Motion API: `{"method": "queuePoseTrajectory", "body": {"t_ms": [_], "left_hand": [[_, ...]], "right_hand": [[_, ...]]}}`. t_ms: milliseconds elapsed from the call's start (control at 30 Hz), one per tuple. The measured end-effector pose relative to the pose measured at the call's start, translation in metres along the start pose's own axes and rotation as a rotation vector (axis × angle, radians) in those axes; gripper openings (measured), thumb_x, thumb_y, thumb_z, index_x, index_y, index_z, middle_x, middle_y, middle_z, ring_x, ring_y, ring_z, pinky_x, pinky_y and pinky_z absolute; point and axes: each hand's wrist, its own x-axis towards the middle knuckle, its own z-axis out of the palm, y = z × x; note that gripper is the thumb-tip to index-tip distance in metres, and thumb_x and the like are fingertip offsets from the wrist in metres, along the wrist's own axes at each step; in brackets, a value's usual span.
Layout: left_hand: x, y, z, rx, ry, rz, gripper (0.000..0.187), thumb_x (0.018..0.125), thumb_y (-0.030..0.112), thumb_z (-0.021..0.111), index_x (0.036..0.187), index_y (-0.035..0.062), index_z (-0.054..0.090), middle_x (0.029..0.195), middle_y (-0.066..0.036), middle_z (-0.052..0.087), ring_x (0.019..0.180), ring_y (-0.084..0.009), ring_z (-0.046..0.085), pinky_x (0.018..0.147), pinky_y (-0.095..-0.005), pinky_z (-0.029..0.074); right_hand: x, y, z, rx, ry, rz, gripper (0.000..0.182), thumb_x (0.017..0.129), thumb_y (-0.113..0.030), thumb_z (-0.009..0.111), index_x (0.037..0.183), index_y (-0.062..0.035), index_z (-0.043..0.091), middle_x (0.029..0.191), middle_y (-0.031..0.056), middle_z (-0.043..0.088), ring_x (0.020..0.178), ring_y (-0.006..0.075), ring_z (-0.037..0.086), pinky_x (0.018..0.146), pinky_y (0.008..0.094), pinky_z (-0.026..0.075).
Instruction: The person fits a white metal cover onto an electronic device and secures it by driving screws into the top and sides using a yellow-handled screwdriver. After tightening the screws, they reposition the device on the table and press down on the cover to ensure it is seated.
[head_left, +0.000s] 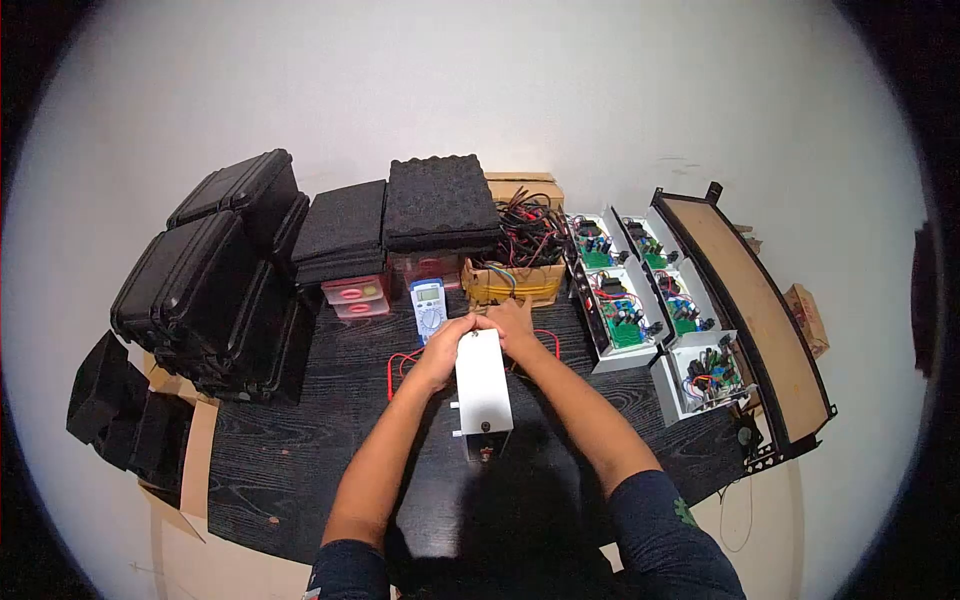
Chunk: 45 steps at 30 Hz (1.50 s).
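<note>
A white metal box point(484, 380) stands on the dark table in front of me, with a screw on its top and two white knobs on its left side. My left hand point(448, 347) is closed around its far left corner. Just past the far end is my right hand point(513, 326), its fingers bent and partly hidden; what they grip cannot be made out. Red test leads point(390, 378) lie on both sides of the hands. A blue and white multimeter point(430, 312) with a grey screen leans behind my left hand.
A cardboard box of cables point(515, 285) stands behind my right hand. Black hard cases point(190, 285) are stacked at left, beside black foam sheets point(440, 200) on clear red-tinted boxes. Several open white housings with circuit boards point(625, 315) and a long black frame point(745, 310) sit right.
</note>
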Motion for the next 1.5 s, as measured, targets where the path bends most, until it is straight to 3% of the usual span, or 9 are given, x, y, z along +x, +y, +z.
{"method": "queuePoseTrajectory", "body": {"t_ms": [300,400,600,700,800,1033,1167,1300,1500], "left_hand": [[0.008,-0.014,-0.006,0.029,0.008,0.048,0.056,0.111,0.04,0.035,0.11,-0.0043,0.069,0.102,-0.016,0.075,0.092,-0.0255,0.074,0.087,-0.0375,0.059],[0.007,-0.014,-0.004,-0.027,0.009,0.024,0.056,0.111,0.041,0.036,0.109,-0.0044,0.069,0.101,-0.016,0.075,0.09,-0.0238,0.074,0.084,-0.0366,0.059],[0.008,-0.017,-0.005,0.003,0.001,0.042,0.06,0.11,0.045,0.035,0.11,-0.0041,0.069,0.099,-0.016,0.075,0.088,-0.0226,0.073,0.081,-0.036,0.059],[0.006,-0.015,-0.004,-0.01,-0.004,0.038,0.061,0.11,0.046,0.034,0.111,-0.0041,0.069,0.1,-0.016,0.075,0.089,-0.0233,0.073,0.083,-0.0369,0.059],[0.003,-0.017,0.001,-0.143,0.023,0.027,0.058,0.11,0.045,0.035,0.113,-0.0026,0.068,0.104,-0.014,0.074,0.095,-0.0217,0.072,0.087,-0.0359,0.057],[-0.037,-0.004,0.018,0.594,0.478,0.857,0.045,0.108,0.033,0.039,0.11,-0.0018,0.067,0.112,-0.02,0.069,0.105,-0.0316,0.067,0.099,-0.0425,0.049],[-0.073,0.007,0.031,0.817,0.263,1.039,0.058,0.101,0.052,0.043,0.099,0.001,0.071,0.11,-0.02,0.07,0.108,-0.0386,0.066,0.102,-0.0517,0.048],[-0.086,0.01,0.042,0.951,0.01,1.002,0.045,0.073,0.04,0.066,0.099,0.0044,0.074,0.122,-0.017,0.074,0.12,-0.0388,0.068,0.108,-0.055,0.046],[-0.09,0.008,0.044,0.976,0.001,0.898,0.044,0.057,0.022,0.067,0.098,0.0064,0.074,0.124,-0.013,0.075,0.122,-0.0335,0.068,0.108,-0.0527,0.044]], "right_hand": [[0.002,0.002,0.015,-0.001,0.103,0.002,0.021,0.096,-0.024,0.063,0.104,-0.015,0.08,0.105,0.0059,0.078,0.113,0.0265,0.068,0.109,0.0704,0.035],[0.006,0.008,0.021,0.046,0.207,0.012,0.033,0.088,-0.044,0.068,0.096,-0.0132,0.078,0.1,0.0102,0.077,0.102,0.0319,0.071,0.107,0.0738,0.033],[-0.028,0.013,-0.048,1.136,0.316,-0.073,0.008,0.089,-0.011,0.076,0.091,-0.0033,0.078,0.079,0.0062,0.075,0.079,0.016,0.072,0.085,0.0371,0.057],[-0.061,0.015,-0.101,1.182,0.385,-0.204,0.014,0.088,-0.01,0.082,0.099,-0.001,0.079,0.093,0.0068,0.076,0.084,0.0105,0.07,0.074,0.0259,0.055],[-0.088,0.014,-0.138,0.96,0.457,-0.463,0.016,0.088,-0.008,0.08,0.102,-0.0017,0.08,0.095,0.0079,0.076,0.086,0.0181,0.072,0.077,0.031,0.056],[-0.107,0.006,-0.151,0.701,0.395,-0.694,0.012,0.087,-0.008,0.078,0.098,-0.0036,0.076,0.1,0.0098,0.075,0.093,0.0284,0.074,0.084,0.037,0.058],[-0.108,0.003,-0.15,0.652,0.381,-0.706,0.01,0.088,-0.006,0.075,0.098,-0.0035,0.075,0.102,0.0102,0.075,0.098,0.0302,0.074,0.087,0.0383,0.059],[-0.111,-0.002,-0.155,0.674,0.395,-0.661,0.012,0.089,-0.008,0.074,0.1,-0.0032,0.074,0.102,0.0115,0.075,0.098,0.0308,0.074,0.087,0.0389,0.059],[-0.107,0.006,-0.154,0.602,0.329,-0.671,0.013,0.088,-0.01,0.075,0.1,-0.0023,0.074,0.101,0.0128,0.075,0.096,0.0323,0.074,0.084,0.0395,0.059]]}}
